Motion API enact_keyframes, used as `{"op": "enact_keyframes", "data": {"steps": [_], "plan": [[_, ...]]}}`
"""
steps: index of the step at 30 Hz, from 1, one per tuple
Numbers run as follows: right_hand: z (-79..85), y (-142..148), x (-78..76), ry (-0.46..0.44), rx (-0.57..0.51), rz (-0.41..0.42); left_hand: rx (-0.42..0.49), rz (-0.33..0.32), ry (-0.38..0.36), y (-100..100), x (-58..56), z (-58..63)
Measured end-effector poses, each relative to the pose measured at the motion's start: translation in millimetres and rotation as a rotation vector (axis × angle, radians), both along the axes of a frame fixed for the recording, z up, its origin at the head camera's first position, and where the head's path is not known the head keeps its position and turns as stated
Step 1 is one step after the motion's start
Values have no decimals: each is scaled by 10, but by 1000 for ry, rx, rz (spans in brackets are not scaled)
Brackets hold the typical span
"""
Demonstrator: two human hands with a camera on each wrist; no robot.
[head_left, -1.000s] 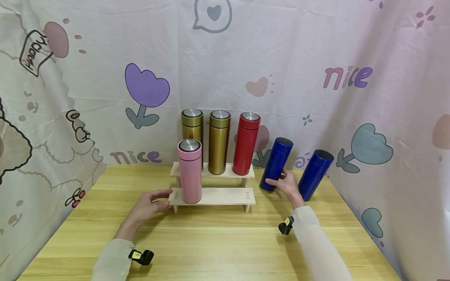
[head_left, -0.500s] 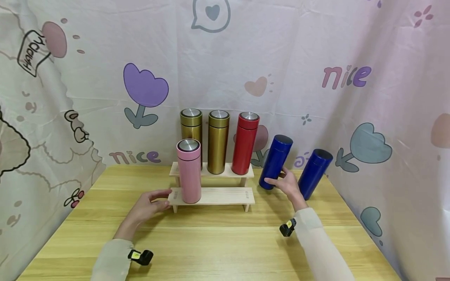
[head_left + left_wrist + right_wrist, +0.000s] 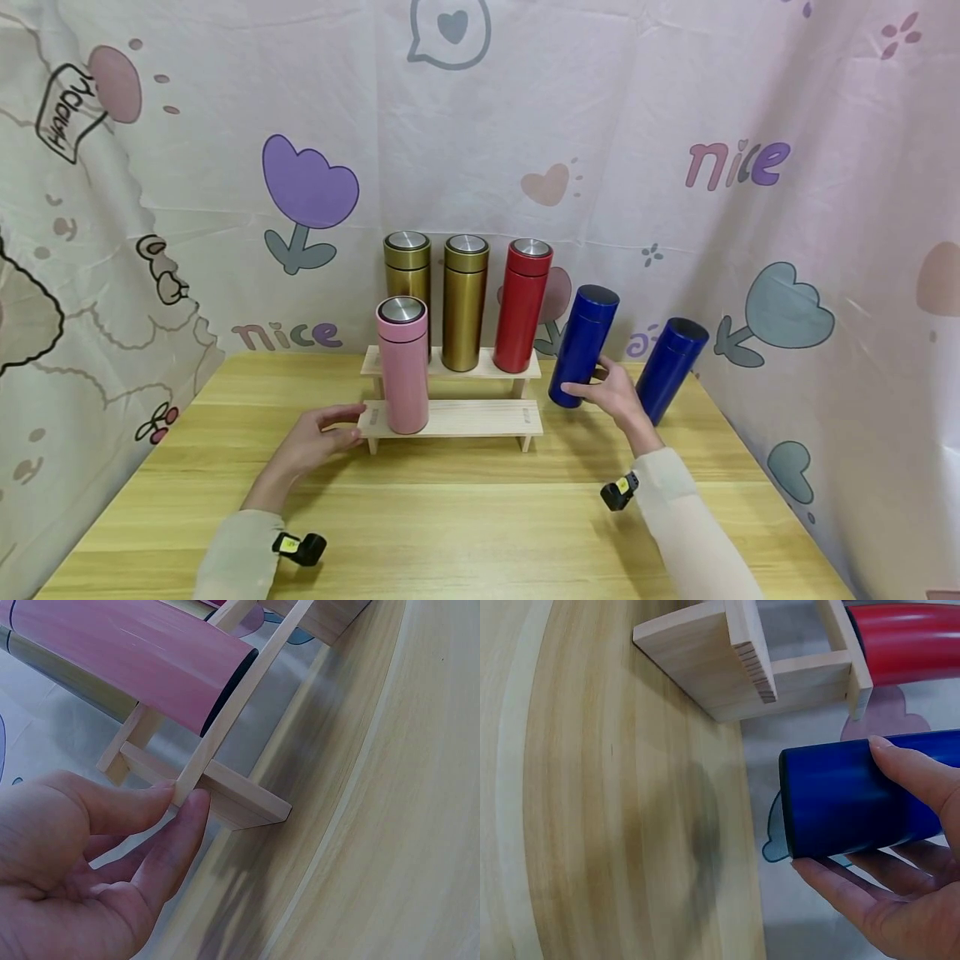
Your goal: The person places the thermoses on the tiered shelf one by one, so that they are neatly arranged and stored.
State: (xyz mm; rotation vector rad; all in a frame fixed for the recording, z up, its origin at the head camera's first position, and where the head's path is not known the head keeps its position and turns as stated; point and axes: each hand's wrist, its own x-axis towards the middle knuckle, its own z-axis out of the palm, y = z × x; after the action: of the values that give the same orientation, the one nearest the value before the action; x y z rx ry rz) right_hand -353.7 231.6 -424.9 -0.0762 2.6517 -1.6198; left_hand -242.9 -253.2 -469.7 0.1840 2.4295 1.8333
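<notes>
My right hand (image 3: pixel 617 397) grips a blue thermos bottle (image 3: pixel 585 337) low on its body, thumb on one side and fingers on the other. In the right wrist view the base of this blue bottle (image 3: pixel 840 799) is raised off the tabletop. At the left, my left hand (image 3: pixel 318 439) pinches the end of the lower board of a two-tier wooden stand (image 3: pixel 480 418), thumb and fingertip at its corner in the left wrist view. A pink thermos bottle (image 3: pixel 405 375) stands upright on that lower board, near its left end.
The upper board bears two gold thermos bottles (image 3: pixel 465 308) and a red thermos bottle (image 3: pixel 523 312). A second blue thermos bottle (image 3: pixel 672 367) stands on the wooden table (image 3: pixel 450 533), just right of my right hand. A printed curtain (image 3: pixel 600 108) hangs behind.
The blue bottle in my right hand has shifted slightly left and come up a little. My left hand keeps its hold on the stand, and the other bottles stay put.
</notes>
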Motion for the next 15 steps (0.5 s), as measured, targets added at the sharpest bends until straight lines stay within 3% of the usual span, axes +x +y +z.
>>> {"op": "enact_keyframes", "data": {"steps": [15], "plan": [[158, -78, 165, 48, 68, 59, -2, -2, 6, 6, 6, 12]]}}
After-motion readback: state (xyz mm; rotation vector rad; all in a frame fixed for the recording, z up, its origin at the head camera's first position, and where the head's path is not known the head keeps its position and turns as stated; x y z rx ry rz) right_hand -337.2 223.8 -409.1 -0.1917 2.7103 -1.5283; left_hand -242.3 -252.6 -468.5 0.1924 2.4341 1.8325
